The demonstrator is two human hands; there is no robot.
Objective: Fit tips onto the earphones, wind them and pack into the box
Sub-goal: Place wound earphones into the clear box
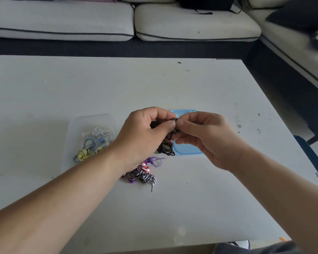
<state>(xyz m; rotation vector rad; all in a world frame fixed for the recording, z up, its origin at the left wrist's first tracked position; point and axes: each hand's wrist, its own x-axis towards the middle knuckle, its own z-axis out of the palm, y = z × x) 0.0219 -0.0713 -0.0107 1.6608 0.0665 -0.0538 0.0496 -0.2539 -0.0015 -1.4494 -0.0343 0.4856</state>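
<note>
While both hands are busy above the white table [117, 88], they hold a pair of black wired earphones [166, 147] in the air, just to the right of the clear plastic box [70, 125]. The left hand [145, 132] has its fingers curled round a bunch of the black cable, with the thumb pressing on top. The right hand [200, 136] pinches a small black part between thumb and forefinger. I think it is the earbud, but it is too small to tell if a tip is on it. Some loops of the cable hang down below the hands.

Inside the box lie several wound earphones [92, 143], white, blue and yellow-green, so for these the work looks done. Right of the box, beside the left wrist, there is a small pile not yet packed: black-and-white striped earphones [143, 176] and purple earphones [154, 160], with something red between them. Further right of the box, under the hands, lies the flat blue plastic lid [187, 151].

In my judgement the task is about half done. The black pair must be finished, wound and packed, then the pile, and last the lid.
</note>
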